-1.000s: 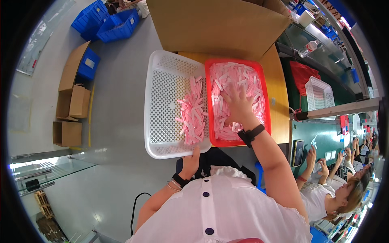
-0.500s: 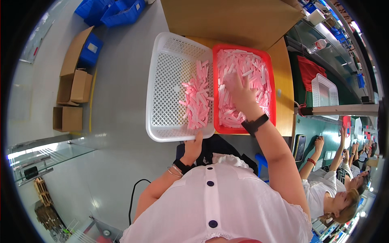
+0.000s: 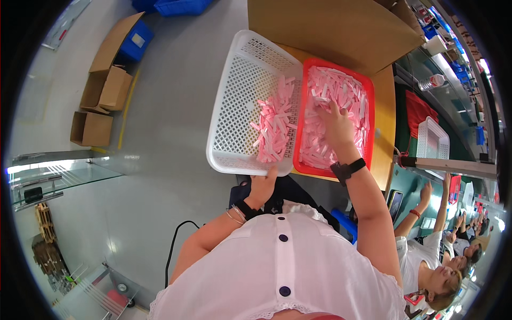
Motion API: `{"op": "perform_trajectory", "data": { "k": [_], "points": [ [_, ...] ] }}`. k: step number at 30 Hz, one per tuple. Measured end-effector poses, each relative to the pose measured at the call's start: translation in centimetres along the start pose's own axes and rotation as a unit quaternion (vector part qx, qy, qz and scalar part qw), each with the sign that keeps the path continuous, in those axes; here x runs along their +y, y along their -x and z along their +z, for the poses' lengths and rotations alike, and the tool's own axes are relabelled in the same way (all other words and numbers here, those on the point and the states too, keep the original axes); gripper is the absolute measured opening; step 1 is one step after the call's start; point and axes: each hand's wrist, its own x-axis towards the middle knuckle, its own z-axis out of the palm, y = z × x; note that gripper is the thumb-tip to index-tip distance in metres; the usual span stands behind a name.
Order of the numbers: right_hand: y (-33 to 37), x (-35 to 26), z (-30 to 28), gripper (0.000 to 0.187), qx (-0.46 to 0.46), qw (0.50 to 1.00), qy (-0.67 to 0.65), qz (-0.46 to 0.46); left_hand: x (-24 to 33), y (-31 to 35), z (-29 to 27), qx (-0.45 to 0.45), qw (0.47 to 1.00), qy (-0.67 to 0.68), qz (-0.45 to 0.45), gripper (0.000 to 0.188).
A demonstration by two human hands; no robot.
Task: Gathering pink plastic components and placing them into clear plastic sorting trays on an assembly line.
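Touching the pink strips (image 3: 344,88) in the red tray (image 3: 303,104), the right hand (image 3: 340,130) has its fingers partly bent, some fingertips lost among the heap; whether it grips any strip, I cannot tell. The left hand (image 3: 262,189), well apart from the right, lays its thumb over the near rim of a white basket (image 3: 234,109); its other fingers are hidden, so how firmly it holds cannot be told. Beyond both hands, a large cardboard box (image 3: 330,32) is cut off by the upper edge. Far ahead and to the left of the left hand, a blue bin (image 3: 130,49) bears a pale label too small to read; ahead and to the right of the right hand, a plastic bottle (image 3: 430,82) has a blurred label. One tray and one basket stand side by side before the hands, each with one heap; overlapping, the strips cannot be counted.
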Motion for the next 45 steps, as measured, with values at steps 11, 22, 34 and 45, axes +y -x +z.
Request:
{"op": "perform_trajectory", "data": {
  "k": [11, 22, 34, 45],
  "points": [
    [1.2, 1.6, -2.5, 0.043, 0.069, 0.994, -0.081, -0.001, -0.1, -0.4, -0.1, 0.041, 0.999, -0.023, 0.027, 0.026],
    [-0.2, -5.3, -7.9, 0.03, 0.117, 0.969, -0.194, -0.102, -0.6, -0.1, -0.5, 0.015, 0.998, -0.049, 0.046, 0.028],
    [-1.8, -9.7, -0.7, 0.064, -0.031, 0.922, -0.288, -0.258, -0.1, 0.0, -0.7, -0.051, 0.996, -0.065, 0.021, 0.025],
    [-6.8, 2.5, 1.0, 0.033, 0.061, 0.985, -0.156, -0.047, -1.5, -0.1, -0.1, -0.065, 0.993, -0.09, 0.038, 0.033]
  ]
}}
